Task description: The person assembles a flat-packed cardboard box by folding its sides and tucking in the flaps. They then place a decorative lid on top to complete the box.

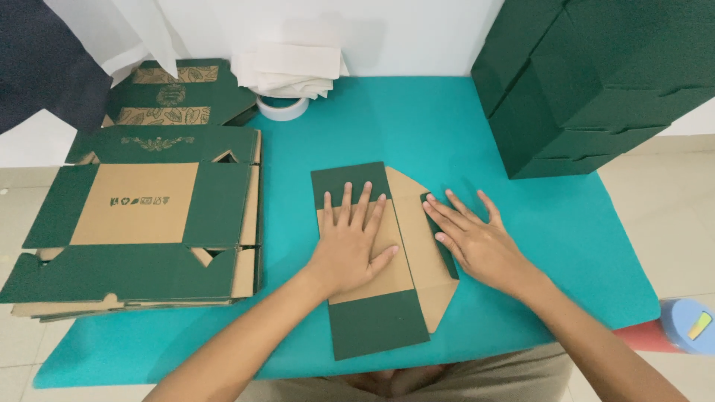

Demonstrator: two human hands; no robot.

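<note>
Folded blank: a flat green-and-brown cardboard box blank (370,298), partly folded, lies on the near middle of the teal worktop (417,123).
Left hand: the left hand (350,242) lies palm down on the brown middle panel of the blank, fingers (346,201) spread wide and flat, gripping nothing.
Right hand: the right hand (477,238) rests just beside it on the blank's right edge, pressing a narrow green side flap (441,240) down; fingers straight and slightly spread, nothing clasped.
Left pile: a stack of unfolded green-and-brown cardboard blanks (141,223) sits at the left edge of the worktop, well apart from the hands.
Far left: a flat green blank printed with gold leaf patterns (175,93) lies beyond that stack.
Far middle: a white tape roll (283,109) stands near the wall, with a pile of folded white paper (287,67) on it.
Far right: a stack of assembled dark green boxes (581,82) stands on the far right corner.
</note>
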